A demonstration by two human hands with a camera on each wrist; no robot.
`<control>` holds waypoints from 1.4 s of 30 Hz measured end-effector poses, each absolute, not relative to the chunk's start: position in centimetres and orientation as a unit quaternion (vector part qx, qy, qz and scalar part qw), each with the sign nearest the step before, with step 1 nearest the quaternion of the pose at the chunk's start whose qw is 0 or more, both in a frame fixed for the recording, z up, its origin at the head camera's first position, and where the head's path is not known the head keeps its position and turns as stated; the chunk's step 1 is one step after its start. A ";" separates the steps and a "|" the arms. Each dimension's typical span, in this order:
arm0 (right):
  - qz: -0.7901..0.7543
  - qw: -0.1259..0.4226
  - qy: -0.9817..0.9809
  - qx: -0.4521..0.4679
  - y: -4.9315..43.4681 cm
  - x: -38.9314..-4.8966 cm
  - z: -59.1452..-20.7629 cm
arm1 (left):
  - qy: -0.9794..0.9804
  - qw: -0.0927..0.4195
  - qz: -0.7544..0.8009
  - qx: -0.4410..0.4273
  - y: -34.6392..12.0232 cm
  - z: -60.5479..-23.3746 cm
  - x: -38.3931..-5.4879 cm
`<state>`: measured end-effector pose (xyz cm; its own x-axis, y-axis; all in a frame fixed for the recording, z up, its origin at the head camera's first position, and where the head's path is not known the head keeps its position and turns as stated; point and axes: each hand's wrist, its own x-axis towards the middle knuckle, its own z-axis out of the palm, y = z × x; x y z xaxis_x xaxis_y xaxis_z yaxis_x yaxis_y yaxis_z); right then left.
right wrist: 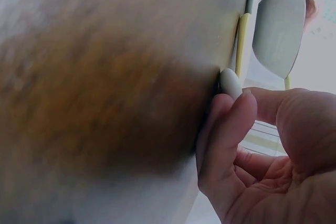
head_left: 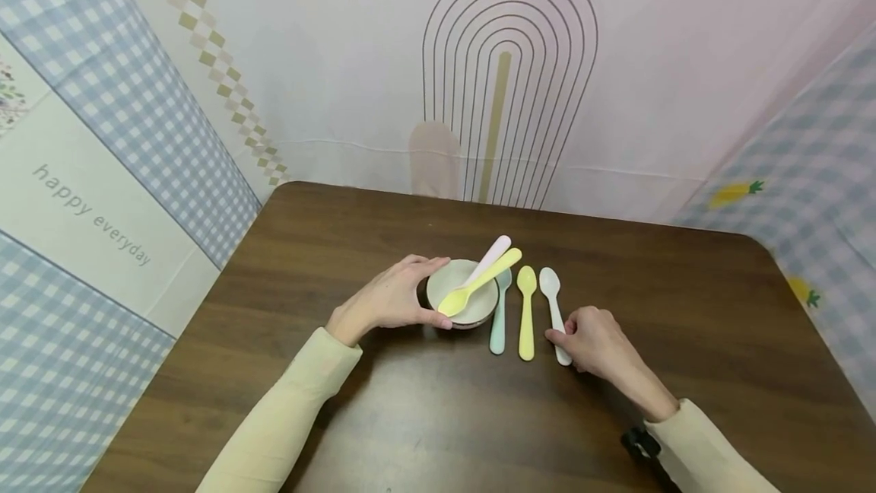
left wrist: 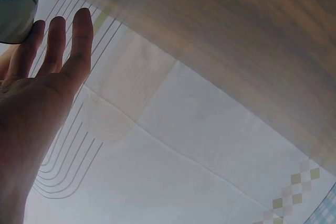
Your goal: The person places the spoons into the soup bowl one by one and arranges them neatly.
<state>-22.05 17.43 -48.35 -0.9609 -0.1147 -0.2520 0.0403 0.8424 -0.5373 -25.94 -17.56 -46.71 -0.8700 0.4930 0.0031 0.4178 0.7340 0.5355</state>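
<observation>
My left hand [head_left: 395,297] grips a small bowl [head_left: 443,280], thumb at the near side and fingers round the far left side. Across the bowl lie a pale pink spoon [head_left: 496,249] and a yellow spoon [head_left: 487,275], their handles sticking out past the far right rim. With thumb and fingers, my right hand [head_left: 597,339] pinches the handle of a white spoon [head_left: 550,286], its bowl end pointing away from me. In the right wrist view, the handle's rounded end [right wrist: 230,81] shows just beyond the fingertips.
Between the bowl and the white spoon, a mint green spoon [head_left: 498,332] and a second yellow spoon [head_left: 526,318] lie side by side on the brown wooden table [head_left: 411,417]. The mint spoon's head is partly behind the bowl's rim. A printed cloth [head_left: 342,59] hangs behind the table.
</observation>
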 end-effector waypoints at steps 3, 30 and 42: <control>-0.281 0.143 0.949 -0.017 17.3 -22.1 -48.3 | 0.928 0.072 0.272 0.243 -17.6 -46.7 -26.0; -0.335 0.158 0.929 -0.014 18.2 -22.3 -48.3 | 0.930 0.071 0.266 0.243 -17.7 -46.7 -26.2; -0.391 0.129 0.911 0.001 18.3 -22.0 -48.2 | 0.929 0.075 0.267 0.244 -17.5 -46.7 -26.1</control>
<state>-22.01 18.33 -48.18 -0.9670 -0.0980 -0.2354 0.1032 0.6936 -0.7129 -26.12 -17.53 -46.75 -0.8698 0.4933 -0.0094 0.4130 0.7384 0.5331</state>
